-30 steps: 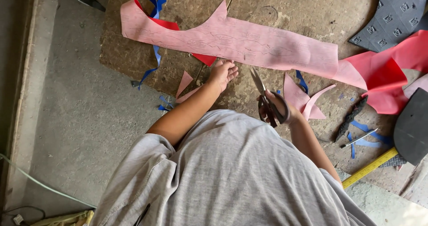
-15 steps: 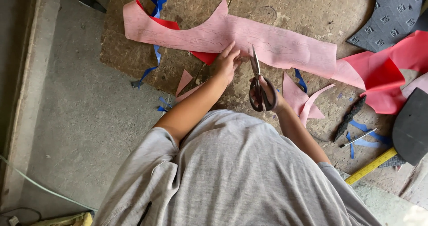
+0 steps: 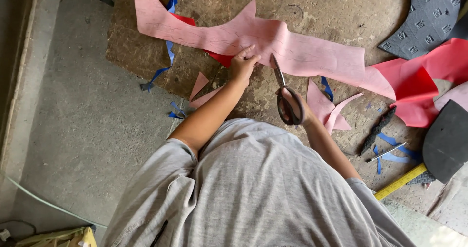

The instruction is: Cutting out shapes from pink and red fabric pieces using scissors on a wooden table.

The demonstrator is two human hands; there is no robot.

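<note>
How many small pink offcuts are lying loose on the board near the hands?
4: two slim triangles left of the left hand, and a broad scrap with a curved strip right of the scissors held in the right hand. The arms may hide others.

Bare concrete floor [image 3: 87,125] lies open to the left of the board [image 3: 146,57]. To the right, pink offcuts [image 3: 324,105], blue strips [image 3: 395,147], a pen [image 3: 386,153] and a yellow ruler [image 3: 400,181] crowd the path.
</note>
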